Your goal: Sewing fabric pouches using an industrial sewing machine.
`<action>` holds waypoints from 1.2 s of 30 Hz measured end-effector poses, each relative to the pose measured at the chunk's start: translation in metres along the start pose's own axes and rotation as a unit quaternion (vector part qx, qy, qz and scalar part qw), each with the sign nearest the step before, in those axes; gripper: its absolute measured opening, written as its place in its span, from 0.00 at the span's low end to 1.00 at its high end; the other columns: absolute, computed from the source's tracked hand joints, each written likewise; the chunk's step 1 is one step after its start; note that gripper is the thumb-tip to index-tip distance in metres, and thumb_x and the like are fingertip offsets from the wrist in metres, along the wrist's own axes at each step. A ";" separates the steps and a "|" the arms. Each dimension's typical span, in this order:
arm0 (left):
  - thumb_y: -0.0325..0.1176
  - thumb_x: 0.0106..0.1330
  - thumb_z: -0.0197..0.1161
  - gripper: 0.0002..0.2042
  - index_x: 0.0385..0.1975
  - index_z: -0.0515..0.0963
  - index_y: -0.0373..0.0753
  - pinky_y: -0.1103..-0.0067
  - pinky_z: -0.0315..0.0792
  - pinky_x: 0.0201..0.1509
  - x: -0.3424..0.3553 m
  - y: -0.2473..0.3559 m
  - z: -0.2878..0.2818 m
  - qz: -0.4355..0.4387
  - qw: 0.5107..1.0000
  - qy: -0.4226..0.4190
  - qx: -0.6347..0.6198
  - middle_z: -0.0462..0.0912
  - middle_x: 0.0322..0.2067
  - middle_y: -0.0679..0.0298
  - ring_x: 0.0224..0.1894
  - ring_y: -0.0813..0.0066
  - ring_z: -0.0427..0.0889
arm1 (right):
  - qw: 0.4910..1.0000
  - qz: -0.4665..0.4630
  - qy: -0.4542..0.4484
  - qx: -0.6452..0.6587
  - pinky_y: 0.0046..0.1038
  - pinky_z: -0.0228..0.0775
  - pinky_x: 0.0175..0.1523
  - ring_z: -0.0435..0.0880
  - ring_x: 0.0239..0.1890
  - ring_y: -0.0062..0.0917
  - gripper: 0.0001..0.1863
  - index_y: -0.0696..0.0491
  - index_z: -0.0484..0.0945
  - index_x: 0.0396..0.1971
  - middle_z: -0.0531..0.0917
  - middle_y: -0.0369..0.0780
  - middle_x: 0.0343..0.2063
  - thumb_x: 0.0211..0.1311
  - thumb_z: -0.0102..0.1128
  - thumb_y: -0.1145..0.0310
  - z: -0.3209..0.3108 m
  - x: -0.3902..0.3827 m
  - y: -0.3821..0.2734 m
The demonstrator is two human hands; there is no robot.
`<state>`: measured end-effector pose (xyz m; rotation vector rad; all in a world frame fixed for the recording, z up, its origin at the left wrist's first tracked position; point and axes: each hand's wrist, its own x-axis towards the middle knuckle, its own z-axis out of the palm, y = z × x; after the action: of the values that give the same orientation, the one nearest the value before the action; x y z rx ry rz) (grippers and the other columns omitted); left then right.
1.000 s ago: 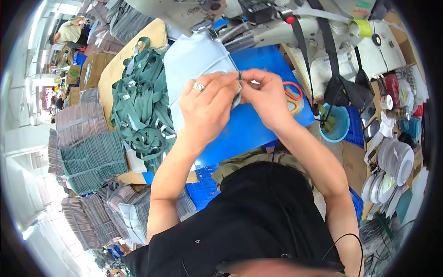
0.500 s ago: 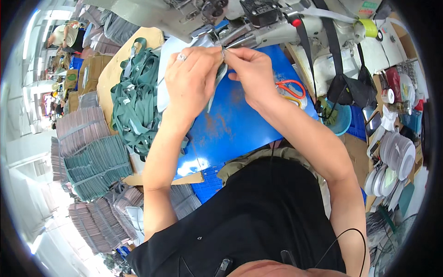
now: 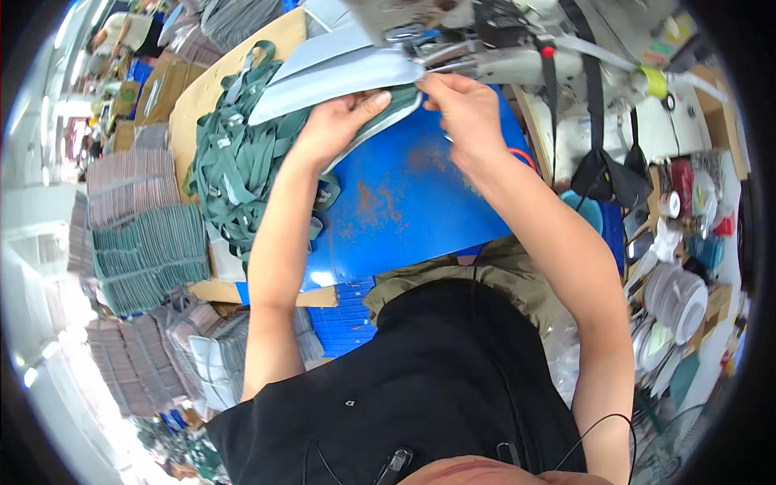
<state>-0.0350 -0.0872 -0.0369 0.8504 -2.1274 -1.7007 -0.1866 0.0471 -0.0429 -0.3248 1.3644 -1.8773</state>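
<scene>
Blue-topped table [image 3: 404,230] — bright light [image 3: 66,26], left

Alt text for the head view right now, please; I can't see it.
A person's left hand holds the lower edge of a light grey-blue fabric piece while the right hand pinches its right-hand corner, close to a sewing machine. Underneath is a blue work surface; a heap of green straps lies to the left.

Black pouch [image 3: 610,178], white rolls [image 3: 691,312], brown cardboard box [image 3: 167,93]

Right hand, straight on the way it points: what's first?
The right hand would likely meet the corner of the pale fabric first, right at its fingertips; depth there is hard to judge.
</scene>
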 end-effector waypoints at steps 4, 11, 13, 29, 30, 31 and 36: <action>0.38 0.71 0.68 0.20 0.58 0.78 0.36 0.75 0.74 0.60 0.021 -0.023 -0.028 0.051 0.992 0.001 -0.114 0.84 0.49 0.62 0.52 0.72 0.80 | 0.999 0.020 0.008 -0.031 0.21 0.68 0.37 0.78 0.29 0.16 0.10 0.58 0.88 0.34 0.86 0.34 0.28 0.57 0.75 0.68 0.000 0.000 -0.005; 0.43 0.74 0.58 0.15 0.53 0.78 0.42 0.64 0.81 0.54 0.063 -0.043 0.027 -0.044 0.730 0.094 -0.675 0.86 0.48 0.61 0.50 0.62 0.84 | 0.998 0.032 0.015 -0.050 0.16 0.55 0.22 0.76 0.21 0.12 0.09 0.56 0.86 0.33 0.83 0.32 0.24 0.58 0.74 0.67 -0.001 0.001 -0.005; 0.47 0.76 0.55 0.18 0.55 0.77 0.41 0.60 0.79 0.58 0.060 -0.045 0.055 0.004 0.741 0.164 -0.652 0.85 0.50 0.60 0.52 0.60 0.83 | 0.999 0.032 0.012 -0.040 0.16 0.57 0.23 0.78 0.22 0.12 0.10 0.57 0.86 0.33 0.83 0.33 0.25 0.59 0.74 0.66 -0.001 0.000 -0.003; 0.21 0.52 0.62 0.06 0.28 0.75 0.36 0.64 0.82 0.38 -0.082 0.074 0.035 0.279 0.780 -0.048 0.558 0.83 0.53 0.58 0.33 0.52 0.86 | 0.996 0.049 -0.035 -0.070 0.24 0.75 0.31 0.84 0.30 0.21 0.11 0.58 0.84 0.36 0.86 0.37 0.29 0.58 0.71 0.67 0.000 0.005 -0.003; 0.21 0.52 0.62 0.06 0.28 0.75 0.36 0.64 0.82 0.38 -0.080 0.082 0.044 0.272 0.781 -0.044 0.561 0.83 0.53 0.58 0.33 0.52 0.86 | 0.991 0.032 -0.022 -0.130 0.24 0.75 0.31 0.83 0.30 0.21 0.11 0.58 0.84 0.36 0.86 0.37 0.29 0.56 0.71 0.67 0.001 0.005 -0.001; 0.21 0.52 0.61 0.06 0.29 0.76 0.36 0.63 0.82 0.38 -0.076 0.088 0.053 0.279 0.787 -0.060 0.547 0.84 0.47 0.57 0.33 0.50 0.85 | 0.984 0.012 -0.009 -0.178 0.25 0.76 0.32 0.83 0.30 0.20 0.12 0.59 0.84 0.36 0.85 0.38 0.30 0.55 0.71 0.68 0.002 0.005 0.000; 0.19 0.52 0.57 0.06 0.29 0.73 0.32 0.58 0.76 0.36 -0.066 0.095 0.079 0.255 0.829 -0.067 0.493 0.79 0.33 0.47 0.34 0.41 0.80 | 0.979 -0.016 -0.057 -0.197 0.28 0.76 0.38 0.83 0.33 0.23 0.17 0.62 0.82 0.44 0.86 0.39 0.35 0.54 0.69 0.71 -0.004 0.008 -0.001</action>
<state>-0.0527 0.0267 0.0417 0.2627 -2.9634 -0.3241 -0.1952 0.0443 -0.0457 -0.6459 1.6537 -1.5771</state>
